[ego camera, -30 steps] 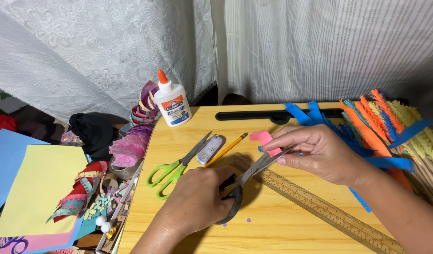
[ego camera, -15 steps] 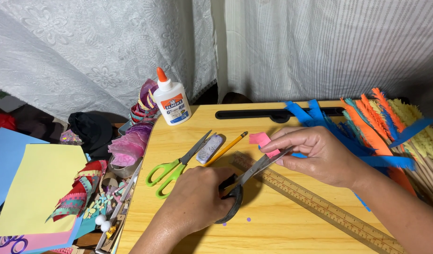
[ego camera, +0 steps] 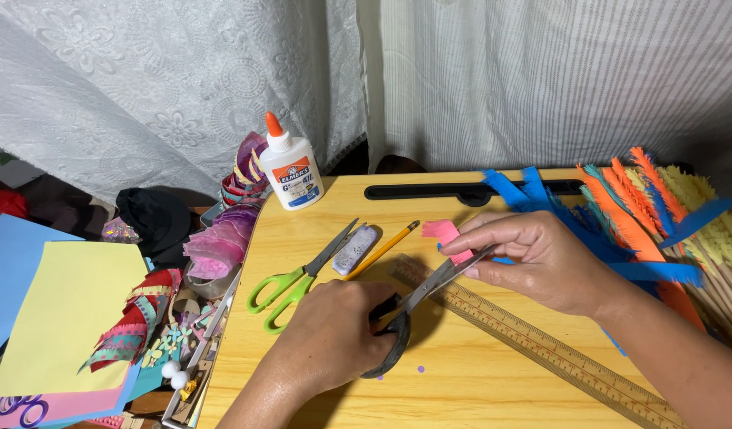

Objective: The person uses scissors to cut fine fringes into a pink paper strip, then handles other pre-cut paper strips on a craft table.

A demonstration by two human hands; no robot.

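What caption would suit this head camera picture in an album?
Left hand works black scissors on a pink paper strip held by the right hand.

One package shows: a white glue bottle [ego camera: 292, 168] stands upright at the far left corner of the yellow worktop [ego camera: 477, 373], just in front of the lace curtain [ego camera: 167, 87]. It is a squat, flat-sided bottle with rounded shoulders, topped by a tapered orange cap [ego camera: 273, 125]. On its front sits a label [ego camera: 295, 178] with an orange band above and a dark blue band below, bearing printing and tilted slightly to the right with the bottle; no signs or screens are in view.
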